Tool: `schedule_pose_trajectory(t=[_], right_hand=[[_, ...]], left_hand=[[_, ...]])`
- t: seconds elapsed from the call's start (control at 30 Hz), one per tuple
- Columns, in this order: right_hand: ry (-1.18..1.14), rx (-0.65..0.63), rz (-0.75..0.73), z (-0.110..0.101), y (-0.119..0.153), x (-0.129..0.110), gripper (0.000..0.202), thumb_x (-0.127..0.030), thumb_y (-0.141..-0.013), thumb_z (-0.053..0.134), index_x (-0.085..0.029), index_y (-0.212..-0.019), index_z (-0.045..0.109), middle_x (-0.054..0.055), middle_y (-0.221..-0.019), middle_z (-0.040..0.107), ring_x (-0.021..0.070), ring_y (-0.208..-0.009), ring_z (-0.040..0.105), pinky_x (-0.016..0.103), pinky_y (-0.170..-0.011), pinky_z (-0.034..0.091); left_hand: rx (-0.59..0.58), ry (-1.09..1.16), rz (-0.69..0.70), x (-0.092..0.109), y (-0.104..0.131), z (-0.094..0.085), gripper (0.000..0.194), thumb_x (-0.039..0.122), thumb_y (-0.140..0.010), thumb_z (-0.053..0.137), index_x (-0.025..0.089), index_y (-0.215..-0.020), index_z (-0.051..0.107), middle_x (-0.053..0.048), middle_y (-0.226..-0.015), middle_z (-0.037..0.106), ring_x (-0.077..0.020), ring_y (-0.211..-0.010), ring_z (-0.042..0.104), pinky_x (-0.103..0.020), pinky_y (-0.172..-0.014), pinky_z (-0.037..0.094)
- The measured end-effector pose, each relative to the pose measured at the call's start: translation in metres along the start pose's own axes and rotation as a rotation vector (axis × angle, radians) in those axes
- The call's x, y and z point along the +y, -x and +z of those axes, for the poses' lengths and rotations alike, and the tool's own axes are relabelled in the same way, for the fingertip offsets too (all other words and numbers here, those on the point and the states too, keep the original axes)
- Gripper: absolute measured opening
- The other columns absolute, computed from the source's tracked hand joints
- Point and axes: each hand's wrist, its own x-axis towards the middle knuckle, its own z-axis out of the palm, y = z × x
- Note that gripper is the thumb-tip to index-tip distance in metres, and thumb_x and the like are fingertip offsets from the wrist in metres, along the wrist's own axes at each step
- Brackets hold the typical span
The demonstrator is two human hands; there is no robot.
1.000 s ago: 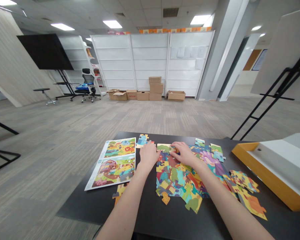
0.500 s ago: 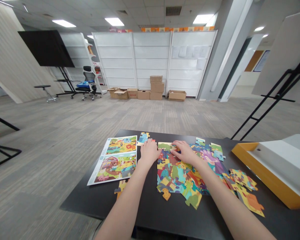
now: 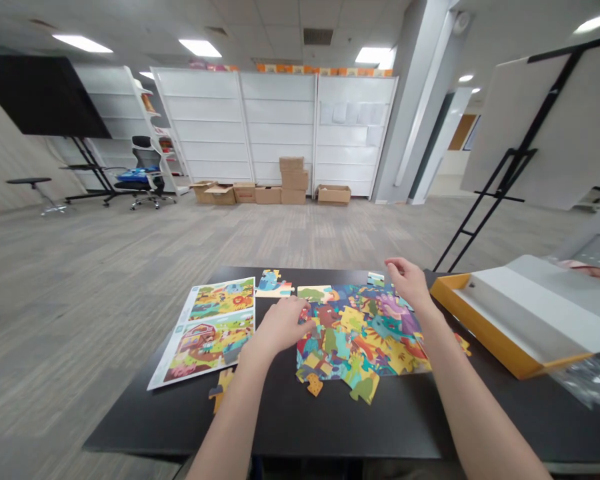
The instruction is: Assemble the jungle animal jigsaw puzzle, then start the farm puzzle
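Observation:
A colourful animal jigsaw puzzle [image 3: 353, 320] lies on the black table, with loose pieces lying over its picture. My left hand [image 3: 286, 325] rests at its left edge, fingers apart and holding nothing I can see. Just beyond those fingers is a pale-topped piece with a green bush [image 3: 314, 293]. My right hand [image 3: 409, 281] hovers over the far right corner, fingers loosely bent and no piece visible in them. A small blue-green piece [image 3: 376, 279] lies left of it; another piece is partly hidden beneath the hand.
A printed picture sheet [image 3: 215, 330] lies at the left, with joined blue pieces [image 3: 273, 283] beyond it. A yellow-orange piece [image 3: 223, 387] sits near my left forearm. On the right stand an open yellow-and-white box [image 3: 500, 327] and clear plastic wrap [image 3: 593, 377].
My right hand has left the bush piece and moved right to the far corner. My left hand has drawn back slightly toward me. The view has turned to the right.

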Motion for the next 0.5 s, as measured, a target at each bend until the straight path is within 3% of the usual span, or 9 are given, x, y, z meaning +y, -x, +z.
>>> schedule_pose_trajectory(t=[0.17,0.37,0.5], right_hand=[[0.286,-0.011,0.005,0.002,0.005,0.032,0.033,-0.024,-0.091,0.046,-0.016,-0.103,0.075,0.013,-0.103,0.077,0.0261,-0.096,0.070,0.037,-0.088,0.052],[0.441,-0.280,-0.215,0.024,0.015,0.039,0.033,-0.030,-0.095,0.051,-0.017,-0.118,0.072,0.015,-0.127,0.069,0.0311,-0.116,0.063,0.044,-0.102,0.046],[0.419,-0.390,-0.240,0.030,0.019,0.038,0.031,-0.036,-0.095,0.054,-0.020,-0.112,0.074,0.014,-0.119,0.073,0.0296,-0.110,0.065,0.042,-0.099,0.048]], left_hand=[[-0.058,-0.062,0.017,0.007,-0.003,0.006,0.029,0.034,-0.091,0.058,0.019,-0.114,0.068,-0.011,-0.121,0.068,-0.0294,-0.112,0.062,-0.040,-0.096,0.050],[-0.057,-0.093,0.033,0.007,-0.005,0.012,0.028,0.031,-0.092,0.056,0.020,-0.115,0.068,-0.011,-0.123,0.067,-0.0282,-0.116,0.060,-0.038,-0.099,0.048],[-0.041,-0.124,0.049,0.008,-0.004,0.016,0.026,0.032,-0.093,0.055,0.021,-0.111,0.069,-0.010,-0.121,0.066,-0.0285,-0.114,0.060,-0.040,-0.096,0.049]])
